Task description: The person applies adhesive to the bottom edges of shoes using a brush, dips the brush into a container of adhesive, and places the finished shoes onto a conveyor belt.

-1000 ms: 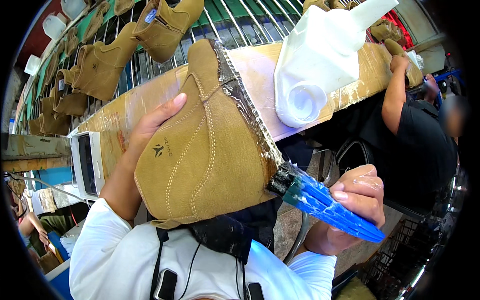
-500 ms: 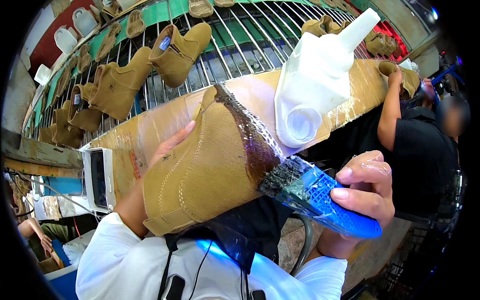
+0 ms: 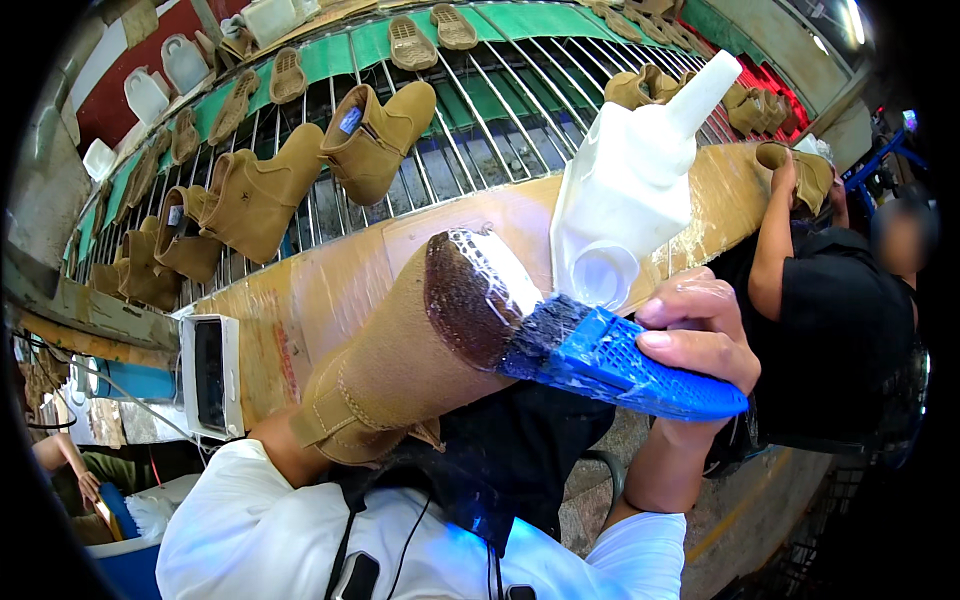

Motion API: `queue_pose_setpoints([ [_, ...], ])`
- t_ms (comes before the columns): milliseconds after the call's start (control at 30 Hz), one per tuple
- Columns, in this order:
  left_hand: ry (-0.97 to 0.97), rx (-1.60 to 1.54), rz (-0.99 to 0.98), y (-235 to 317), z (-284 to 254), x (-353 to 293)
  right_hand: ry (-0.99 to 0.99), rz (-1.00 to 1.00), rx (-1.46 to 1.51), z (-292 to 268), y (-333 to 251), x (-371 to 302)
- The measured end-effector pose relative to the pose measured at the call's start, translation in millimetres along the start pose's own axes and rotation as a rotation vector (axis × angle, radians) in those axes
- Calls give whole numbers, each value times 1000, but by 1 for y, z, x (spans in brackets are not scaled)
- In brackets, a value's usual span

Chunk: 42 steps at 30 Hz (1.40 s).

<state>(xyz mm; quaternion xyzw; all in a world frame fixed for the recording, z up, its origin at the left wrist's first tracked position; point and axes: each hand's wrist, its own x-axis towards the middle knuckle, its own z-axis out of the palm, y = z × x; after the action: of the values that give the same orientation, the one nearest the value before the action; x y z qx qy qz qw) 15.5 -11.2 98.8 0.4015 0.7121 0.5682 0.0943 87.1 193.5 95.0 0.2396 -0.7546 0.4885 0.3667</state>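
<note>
A tan boot (image 3: 385, 335) is tilted in front of me, its toe and underside turned toward the far right. Its dark brown area (image 3: 455, 305) looks wet, and a glossy white patch (image 3: 495, 270) lies along its far edge. My left forearm (image 3: 280, 440) runs behind the boot and supports it, while the hand itself is hidden. My right hand (image 3: 705, 325) is closed around the blue handle of a brush (image 3: 640, 370). The dark bristles (image 3: 545, 335) touch the boot's edge beside the brown area. Just beyond the brush stands a white plastic jug (image 3: 630, 170) with a spout and a round opening.
A bench covered with cardboard (image 3: 400, 235) spans the middle. Behind it, a metal rack (image 3: 480, 130) carries several tan boots (image 3: 265, 195) and loose soles (image 3: 410, 42). A white-framed device (image 3: 210, 375) stands at left. Another person (image 3: 830, 310) works at right, holding a boot.
The boot has turned, bringing its underside and white patch more into view, and my left fingers are now hidden. My right hand and brush have moved slightly up and left.
</note>
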Motion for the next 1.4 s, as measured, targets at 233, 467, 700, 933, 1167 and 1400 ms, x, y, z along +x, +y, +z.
queue_pose_setpoints([
  [233,51,-152,-349,-20,-6,-35,-50,69,95,6,19,-8],
  [467,135,-952,-420,-50,7,-60,295,997,959,17,16,-25],
  [700,135,-1189,-429,-66,9,-59,29,168,-121,46,19,-36],
  [933,132,-1307,-448,-83,-11,-68,-26,-221,-704,41,50,-54],
  [1167,78,-1291,-451,-96,-45,-40,328,255,-566,-28,49,-90],
  [1400,-141,-814,-411,-122,-128,106,891,545,364,-94,33,-166],
])
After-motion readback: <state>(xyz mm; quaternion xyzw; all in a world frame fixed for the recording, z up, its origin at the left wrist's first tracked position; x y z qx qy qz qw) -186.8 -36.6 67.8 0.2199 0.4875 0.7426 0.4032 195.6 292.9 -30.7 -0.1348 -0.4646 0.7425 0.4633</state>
